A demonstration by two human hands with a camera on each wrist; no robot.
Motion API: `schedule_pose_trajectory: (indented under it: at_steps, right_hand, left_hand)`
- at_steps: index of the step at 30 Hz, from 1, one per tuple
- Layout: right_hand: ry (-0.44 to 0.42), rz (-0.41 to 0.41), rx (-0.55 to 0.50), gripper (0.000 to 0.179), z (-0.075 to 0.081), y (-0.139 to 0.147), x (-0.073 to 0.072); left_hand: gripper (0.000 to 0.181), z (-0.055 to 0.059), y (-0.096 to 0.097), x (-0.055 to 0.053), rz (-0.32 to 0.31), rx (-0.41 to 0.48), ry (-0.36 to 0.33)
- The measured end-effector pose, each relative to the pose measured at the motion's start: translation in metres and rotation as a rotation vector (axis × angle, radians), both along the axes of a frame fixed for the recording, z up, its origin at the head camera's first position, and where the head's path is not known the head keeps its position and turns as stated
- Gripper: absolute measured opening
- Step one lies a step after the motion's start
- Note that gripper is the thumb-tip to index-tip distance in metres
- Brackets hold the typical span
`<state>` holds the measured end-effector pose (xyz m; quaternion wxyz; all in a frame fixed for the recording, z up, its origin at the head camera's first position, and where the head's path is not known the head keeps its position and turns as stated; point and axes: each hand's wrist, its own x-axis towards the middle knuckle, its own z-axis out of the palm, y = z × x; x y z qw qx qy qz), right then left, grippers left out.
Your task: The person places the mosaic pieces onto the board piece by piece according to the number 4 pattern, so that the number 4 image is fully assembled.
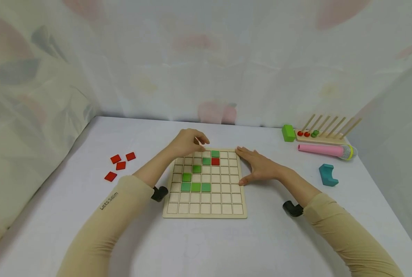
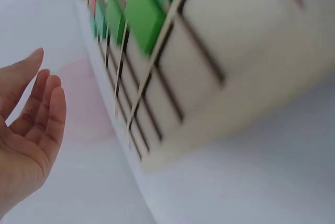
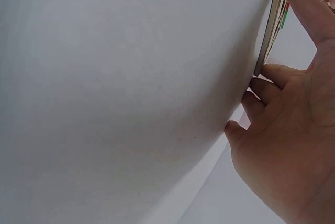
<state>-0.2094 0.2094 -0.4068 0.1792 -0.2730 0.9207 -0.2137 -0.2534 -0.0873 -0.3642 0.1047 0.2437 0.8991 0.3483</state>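
A pale wooden grid board (image 1: 206, 216) lies on the table, with several green tiles (image 1: 195, 187) and one red tile (image 1: 215, 161) set in its squares. Over the board's far left part is my left hand (image 1: 189, 142), its fingers loosely bent. In the left wrist view the thumb and fingers of that hand stand apart with nothing visible between them. At the board's right edge rests my right hand (image 1: 260, 166), thumb and fingers spread along the side. The right wrist view shows these fingers touching the board's edge (image 3: 269, 30).
Several loose red tiles (image 1: 121, 165) lie left of the board. At the far right are a green block (image 1: 288, 133), a peg rack (image 1: 322, 139) with small red and green pieces, a pink toy microphone (image 1: 320, 149) and a teal curved block (image 1: 327, 176). Patterned cloth hangs behind.
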Motion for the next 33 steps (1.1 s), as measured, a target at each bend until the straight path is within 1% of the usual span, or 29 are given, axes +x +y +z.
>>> schedule_pose_trajectory:
  at_steps: [2,5,8,11,14,16,19,21,23,25,29,33]
  right_hand:
    - [-0.001,0.000,-0.002,0.117,0.000,0.000,0.000]
    - [0.000,-0.001,-0.003,0.117,0.000,0.000,0.000]
    - [0.001,-0.002,-0.002,0.117,0.000,-0.001,0.000]
    - [0.002,-0.002,0.000,0.117,0.000,-0.001,0.000]
    - [0.005,-0.002,0.005,0.117,0.000,-0.001,0.000]
    - [0.005,-0.001,0.006,0.117,0.000,-0.001,0.000]
    - [0.005,-0.002,0.007,0.117,0.001,-0.001,0.001]
    - [0.004,-0.003,0.007,0.117,0.001,-0.001,0.001]
    - [0.003,-0.004,0.007,0.117,0.001,-0.001,0.001]
    - [0.002,-0.005,0.005,0.116,0.001,-0.001,0.001]
    - [0.000,-0.003,0.002,0.116,0.001,0.000,0.001]
    - [0.001,0.000,0.001,0.116,0.001,0.000,0.000]
  left_hand:
    - [0.026,0.005,-0.011,-0.003,0.009,0.007,0.001]
    - [0.028,0.012,-0.029,-0.007,0.042,0.007,0.005]
    - [0.028,0.017,-0.051,-0.009,0.093,0.000,0.017]
    - [0.029,0.020,-0.075,-0.011,0.157,0.007,0.009]
    - [0.030,0.021,-0.100,-0.013,0.218,0.003,-0.015]
    - [0.031,0.021,-0.117,-0.014,0.253,-0.016,-0.037]
    - [0.032,0.018,-0.141,-0.015,0.301,-0.060,-0.065]
    - [0.033,0.015,-0.156,-0.015,0.317,-0.095,-0.079]
    - [0.034,0.011,-0.169,-0.015,0.321,-0.127,-0.096]
    - [0.035,0.007,-0.180,-0.015,0.310,-0.153,-0.118]
    - [0.037,0.000,-0.199,-0.013,0.259,-0.193,-0.182]
    - [0.040,-0.004,-0.211,-0.011,0.192,-0.210,-0.256]
